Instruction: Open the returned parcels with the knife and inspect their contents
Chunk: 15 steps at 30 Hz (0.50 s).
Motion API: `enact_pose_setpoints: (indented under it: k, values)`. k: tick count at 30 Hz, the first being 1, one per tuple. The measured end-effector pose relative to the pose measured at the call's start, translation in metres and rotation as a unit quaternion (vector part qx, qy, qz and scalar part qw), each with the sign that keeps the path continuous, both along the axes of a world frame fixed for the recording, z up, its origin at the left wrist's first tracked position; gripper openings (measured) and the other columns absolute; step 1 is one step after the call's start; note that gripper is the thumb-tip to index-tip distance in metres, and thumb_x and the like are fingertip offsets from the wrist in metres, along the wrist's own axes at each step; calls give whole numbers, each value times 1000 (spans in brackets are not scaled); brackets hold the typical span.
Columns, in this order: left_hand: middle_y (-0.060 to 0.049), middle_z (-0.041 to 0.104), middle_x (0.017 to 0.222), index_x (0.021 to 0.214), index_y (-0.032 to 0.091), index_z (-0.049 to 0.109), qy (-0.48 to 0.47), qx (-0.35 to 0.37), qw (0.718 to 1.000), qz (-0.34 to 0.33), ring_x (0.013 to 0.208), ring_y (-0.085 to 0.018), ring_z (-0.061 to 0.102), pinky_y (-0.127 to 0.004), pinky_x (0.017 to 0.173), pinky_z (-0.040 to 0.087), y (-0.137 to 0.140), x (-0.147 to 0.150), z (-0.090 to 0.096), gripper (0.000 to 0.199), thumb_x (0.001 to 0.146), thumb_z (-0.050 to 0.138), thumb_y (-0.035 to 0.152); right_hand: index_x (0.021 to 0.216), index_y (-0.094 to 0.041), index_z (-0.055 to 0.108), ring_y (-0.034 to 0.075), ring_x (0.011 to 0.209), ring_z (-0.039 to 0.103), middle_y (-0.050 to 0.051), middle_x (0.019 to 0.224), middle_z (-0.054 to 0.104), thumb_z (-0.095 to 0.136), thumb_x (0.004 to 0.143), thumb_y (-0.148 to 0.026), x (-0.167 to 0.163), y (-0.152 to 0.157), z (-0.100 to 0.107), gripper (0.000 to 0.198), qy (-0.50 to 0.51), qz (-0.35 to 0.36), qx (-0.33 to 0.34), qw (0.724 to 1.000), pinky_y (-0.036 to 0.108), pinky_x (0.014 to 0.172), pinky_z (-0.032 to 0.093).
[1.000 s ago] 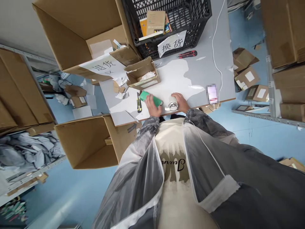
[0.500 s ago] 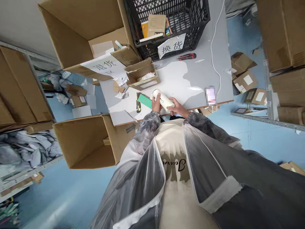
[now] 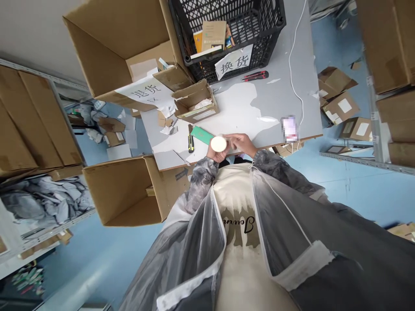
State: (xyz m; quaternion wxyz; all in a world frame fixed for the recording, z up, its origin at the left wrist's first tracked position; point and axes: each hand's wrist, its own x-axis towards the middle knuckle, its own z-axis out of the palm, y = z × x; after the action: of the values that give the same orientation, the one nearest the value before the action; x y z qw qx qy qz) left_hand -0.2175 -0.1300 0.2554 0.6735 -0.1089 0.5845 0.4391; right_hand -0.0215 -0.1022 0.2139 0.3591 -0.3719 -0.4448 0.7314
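A cream-white cylinder (image 3: pixel 218 144), which looks like a bottle or thermos, is seen end-on with its round pale end facing up at me. My left hand (image 3: pixel 214 154) is wrapped around it from below and the left. Just to its right is my right hand (image 3: pixel 241 142), fingers stretched towards the cylinder's side. Whether those fingertips touch it I cannot tell. A green box (image 3: pixel 201 134) lies on the table beside the cylinder. Left of the box rests a yellow-and-black box cutter (image 3: pixel 190 140).
On the grey table (image 3: pixel 240 108) stand a small open carton (image 3: pixel 197 106), a black plastic crate (image 3: pixel 266 52) and a large cardboard box (image 3: pixel 97 47). A red-and-black cutter (image 3: pixel 256 76) and a phone (image 3: pixel 289 128) with a white cable lie to the right. Another open box (image 3: pixel 123 194) sits at the left.
The cylinder has turned from lying slanted, side showing, to end-on towards me. My right hand has let go of its lower end and moved slightly up beside it.
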Motion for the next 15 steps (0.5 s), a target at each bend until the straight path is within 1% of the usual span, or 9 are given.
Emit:
enact_pose_setpoints:
  k: [2,4,6,7,8,10,12,13,15]
  values:
    - [-7,82,87,126,18,76,12,-27,999,18,75,-19,80,-30,76,74,-12,-17,14,49,128,54,61,104,-20,90,19,65,61,0,71,66,73,110,-95,-13,0,-9,77,-17,-8,-54,998,31,65,56]
    - [-6,80,85,129,17,75,26,-34,999,29,69,-17,75,-28,66,69,-26,-39,29,57,127,49,67,101,-21,85,21,72,68,4,81,71,63,117,-92,-31,-1,-20,75,-73,3,-56,996,32,67,59]
    - [-5,78,85,130,16,75,45,-36,998,38,68,-17,72,-30,63,66,-41,-64,41,59,125,48,69,113,-22,84,25,92,77,8,102,80,71,118,-79,-55,-1,-30,59,-169,22,-7,985,35,83,65]
    - [-5,78,86,129,17,75,61,-39,997,39,69,-18,71,-31,65,66,-48,-76,45,59,124,49,69,121,-22,83,28,106,79,11,116,82,79,116,-72,-69,-1,-34,51,-225,32,21,974,38,95,67]
    - [-5,77,86,127,18,75,84,-43,995,35,71,-18,71,-32,69,66,-54,-88,46,57,123,52,70,131,-21,81,32,120,79,15,131,82,88,111,-66,-85,-1,-36,50,-279,46,46,958,41,108,66]
    - [-5,75,85,122,20,74,155,-53,986,20,79,-20,73,-34,81,67,-63,-110,44,56,120,58,74,149,-17,73,40,143,73,23,153,76,104,97,-60,-116,1,-39,74,-366,88,70,924,49,126,60]
    - [-4,72,84,121,20,72,230,-59,971,8,87,-22,76,-35,92,67,-70,-128,34,61,118,62,80,159,-13,65,47,151,68,30,163,70,113,86,-55,-142,3,-39,97,-416,142,88,894,55,133,55]
    - [-3,71,84,123,20,71,258,-58,964,9,90,-22,76,-35,96,67,-72,-135,28,62,117,63,81,161,-12,63,48,152,68,31,164,69,114,85,-50,-151,4,-40,99,-431,165,95,882,57,134,54]
    - [-4,72,88,129,19,72,294,-46,954,16,96,-23,78,-36,100,68,-76,-143,14,61,114,71,78,160,-11,62,48,150,70,32,164,69,109,87,-38,-158,7,-42,91,-446,190,100,869,57,133,55]
